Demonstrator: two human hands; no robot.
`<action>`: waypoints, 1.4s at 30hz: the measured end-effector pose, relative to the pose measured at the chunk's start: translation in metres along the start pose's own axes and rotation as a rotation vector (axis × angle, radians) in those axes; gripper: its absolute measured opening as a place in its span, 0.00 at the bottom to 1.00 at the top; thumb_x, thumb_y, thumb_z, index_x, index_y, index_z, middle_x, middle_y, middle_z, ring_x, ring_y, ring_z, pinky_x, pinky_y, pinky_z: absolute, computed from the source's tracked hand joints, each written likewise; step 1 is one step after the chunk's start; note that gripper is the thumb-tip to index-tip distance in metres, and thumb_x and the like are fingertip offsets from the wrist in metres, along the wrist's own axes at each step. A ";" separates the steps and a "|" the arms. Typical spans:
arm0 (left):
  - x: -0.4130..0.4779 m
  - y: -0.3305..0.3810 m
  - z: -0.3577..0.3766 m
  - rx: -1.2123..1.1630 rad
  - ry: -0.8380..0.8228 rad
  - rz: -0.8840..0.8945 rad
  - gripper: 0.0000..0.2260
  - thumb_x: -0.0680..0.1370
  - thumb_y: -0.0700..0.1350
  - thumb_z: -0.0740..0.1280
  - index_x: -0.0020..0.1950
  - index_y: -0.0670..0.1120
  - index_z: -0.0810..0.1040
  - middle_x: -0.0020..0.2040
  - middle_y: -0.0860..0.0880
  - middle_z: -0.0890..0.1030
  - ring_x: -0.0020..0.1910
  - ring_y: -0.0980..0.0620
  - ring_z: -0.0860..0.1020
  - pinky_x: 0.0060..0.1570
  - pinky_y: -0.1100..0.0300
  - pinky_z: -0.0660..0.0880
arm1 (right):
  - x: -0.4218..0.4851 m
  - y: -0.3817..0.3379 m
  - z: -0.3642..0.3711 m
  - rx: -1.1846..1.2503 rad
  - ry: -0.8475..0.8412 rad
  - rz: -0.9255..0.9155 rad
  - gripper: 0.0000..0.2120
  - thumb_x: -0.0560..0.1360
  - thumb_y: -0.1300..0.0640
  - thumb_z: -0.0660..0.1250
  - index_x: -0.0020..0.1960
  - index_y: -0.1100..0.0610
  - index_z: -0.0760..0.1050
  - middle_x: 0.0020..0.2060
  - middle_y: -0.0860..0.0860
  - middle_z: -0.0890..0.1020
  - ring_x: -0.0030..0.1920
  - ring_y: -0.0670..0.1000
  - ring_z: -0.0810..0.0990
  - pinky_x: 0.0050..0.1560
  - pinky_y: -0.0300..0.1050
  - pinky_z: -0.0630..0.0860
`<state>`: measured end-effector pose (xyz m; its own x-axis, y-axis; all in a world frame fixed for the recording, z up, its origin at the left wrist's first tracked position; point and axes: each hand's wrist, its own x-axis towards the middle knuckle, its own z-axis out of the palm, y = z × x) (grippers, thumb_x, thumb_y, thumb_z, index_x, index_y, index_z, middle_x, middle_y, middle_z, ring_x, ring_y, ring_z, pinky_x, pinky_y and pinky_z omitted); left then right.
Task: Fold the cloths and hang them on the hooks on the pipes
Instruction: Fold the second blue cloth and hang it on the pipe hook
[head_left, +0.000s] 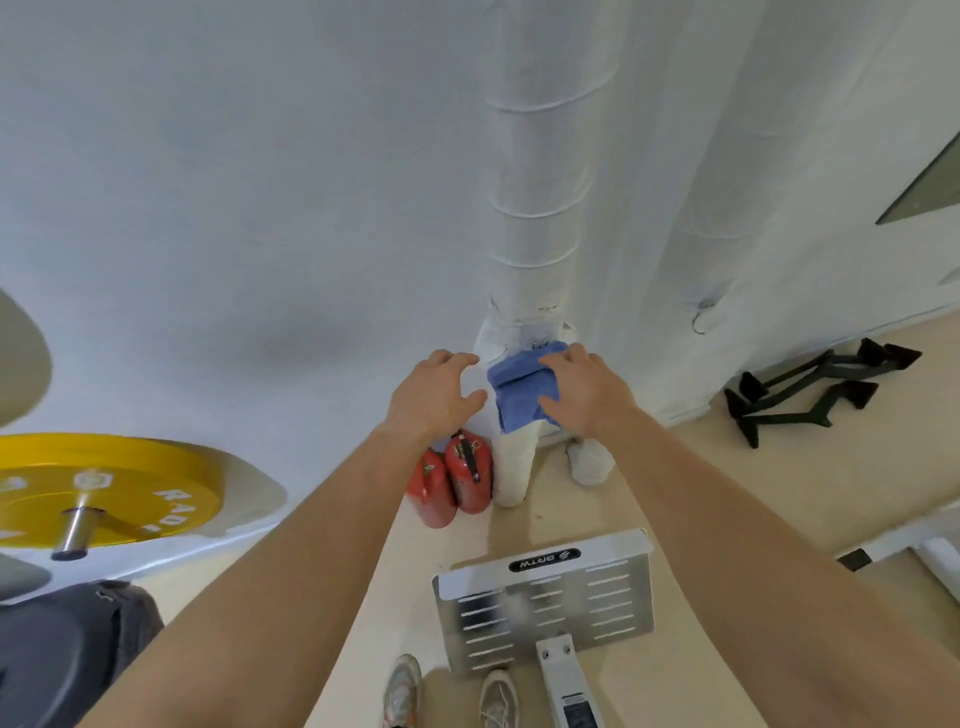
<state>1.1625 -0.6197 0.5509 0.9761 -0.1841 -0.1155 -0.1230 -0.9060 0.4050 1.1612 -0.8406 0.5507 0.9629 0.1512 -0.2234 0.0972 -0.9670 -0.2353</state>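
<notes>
A folded blue cloth (519, 387) hangs against the white wrapped pipe (537, 208), just under a small metal hook (541, 343). My right hand (584, 395) grips the cloth's right side, fingers at its top edge and thumb across its front. Just left of the cloth, my left hand (434, 397) hovers with fingers spread and relaxed, holding nothing. A second wrapped pipe (691, 208) to the right carries a bare wire hook (702, 318).
Two red fire extinguishers (452, 478) stand at the pipe's foot. A yellow weight plate (98, 491) on a bar juts in at left. A metal footplate (545, 608) lies by my shoes, and black handles (810, 389) rest on the floor at right.
</notes>
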 end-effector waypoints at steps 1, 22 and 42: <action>-0.010 -0.006 -0.002 -0.002 -0.009 -0.033 0.25 0.78 0.56 0.65 0.74 0.55 0.68 0.72 0.50 0.69 0.68 0.48 0.71 0.62 0.50 0.72 | -0.002 -0.012 -0.001 -0.009 -0.035 -0.017 0.26 0.78 0.49 0.62 0.74 0.53 0.64 0.68 0.55 0.67 0.66 0.58 0.69 0.61 0.53 0.72; -0.406 -0.250 -0.013 -0.142 0.033 -0.793 0.26 0.79 0.53 0.65 0.75 0.50 0.65 0.70 0.45 0.71 0.66 0.44 0.74 0.62 0.47 0.73 | -0.142 -0.385 0.159 -0.277 -0.455 -0.681 0.22 0.77 0.48 0.63 0.70 0.52 0.70 0.65 0.55 0.71 0.63 0.59 0.74 0.57 0.52 0.73; -0.823 -0.404 0.122 -0.498 -0.021 -1.207 0.21 0.78 0.52 0.63 0.71 0.49 0.70 0.66 0.46 0.74 0.60 0.44 0.76 0.59 0.49 0.74 | -0.432 -0.609 0.431 -0.409 -0.800 -0.926 0.20 0.78 0.51 0.61 0.69 0.53 0.71 0.64 0.54 0.73 0.62 0.57 0.75 0.59 0.51 0.74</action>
<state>0.3869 -0.1486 0.3713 0.4202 0.6312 -0.6520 0.9069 -0.2661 0.3268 0.5780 -0.2286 0.3826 0.0921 0.7380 -0.6685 0.8504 -0.4076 -0.3327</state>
